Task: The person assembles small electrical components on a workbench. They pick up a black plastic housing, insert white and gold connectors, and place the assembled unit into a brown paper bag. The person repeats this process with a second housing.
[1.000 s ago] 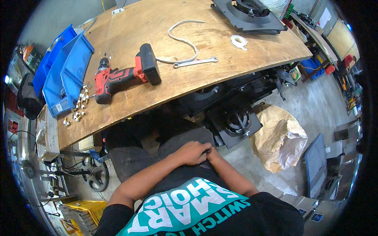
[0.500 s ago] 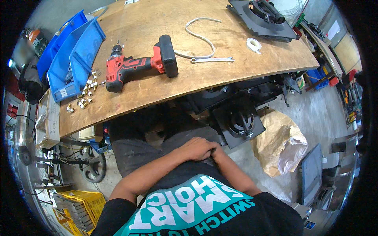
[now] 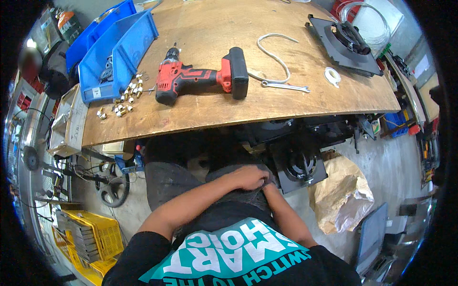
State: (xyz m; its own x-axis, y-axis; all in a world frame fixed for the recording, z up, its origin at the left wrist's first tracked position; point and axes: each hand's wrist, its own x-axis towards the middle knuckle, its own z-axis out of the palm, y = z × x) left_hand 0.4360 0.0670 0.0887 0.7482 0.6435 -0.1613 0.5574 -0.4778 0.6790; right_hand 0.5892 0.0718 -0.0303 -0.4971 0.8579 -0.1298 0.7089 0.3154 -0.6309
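My hands rest together in my lap, below the front edge of the wooden table. My left hand lies across my right hand, its fingers curled round it near the wrist. Most of my right hand is hidden beneath, so its fingers do not show. Above them on the tabletop lies a red and black cordless drill. To its right are a combination wrench, a bent pale tube and a roll of white tape. Several small white-and-brass fittings are scattered to its left.
Blue bins stand at the table's left, the near one holding dark parts. A black burner assembly sits at the far right. Below are another black burner unit, a brown paper bag and yellow crates.
The view has shifted, so the table and its things appear farther right, with the near-table things lower. My hands stay clasped in my lap, and nothing on the table has been moved.
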